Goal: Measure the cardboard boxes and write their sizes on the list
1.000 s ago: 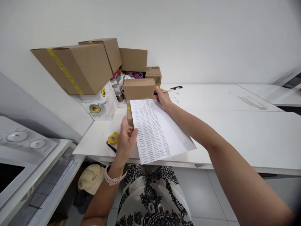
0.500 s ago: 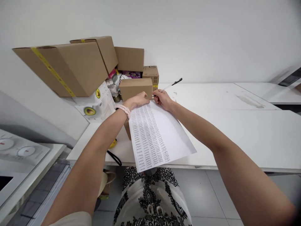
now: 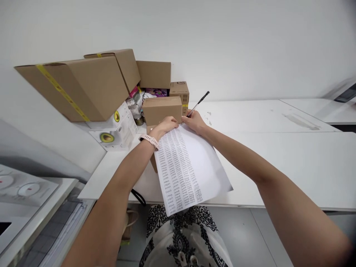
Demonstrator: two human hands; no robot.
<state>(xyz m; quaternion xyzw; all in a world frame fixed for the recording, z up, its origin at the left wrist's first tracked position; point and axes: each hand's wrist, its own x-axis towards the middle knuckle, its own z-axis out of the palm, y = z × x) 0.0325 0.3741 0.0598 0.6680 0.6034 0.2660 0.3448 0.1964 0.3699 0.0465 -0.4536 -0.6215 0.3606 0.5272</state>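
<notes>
A white sheet of paper [image 3: 210, 168] with columns of handwriting on its left part slopes toward me, its near end sticking out past the table edge. My left hand [image 3: 167, 125], with a pink watch strap [image 3: 149, 141] on the wrist, is closed at the sheet's top left edge and holds it. In my right hand [image 3: 194, 120] is a pen [image 3: 198, 104], its black end pointing up and right and its tip low at the sheet's top edge. Just beyond my hands stands a small cardboard box [image 3: 161, 110]. More cardboard [image 3: 153, 163] shows under the paper's left side.
Large taped cartons [image 3: 94, 87] are stacked on white avocado-printed boxes [image 3: 119, 135] at the left. Behind are a smaller carton [image 3: 179, 89] and a tin [image 3: 138, 119]. The white table [image 3: 278, 159] runs right along the wall. A black strap [image 3: 139, 197] hangs over the front edge.
The pen has tilted steeper, with its tip nearer the paper, and my right fingers have shifted round it. My left hand keeps its place on the sheet. The view has tipped up slightly.
</notes>
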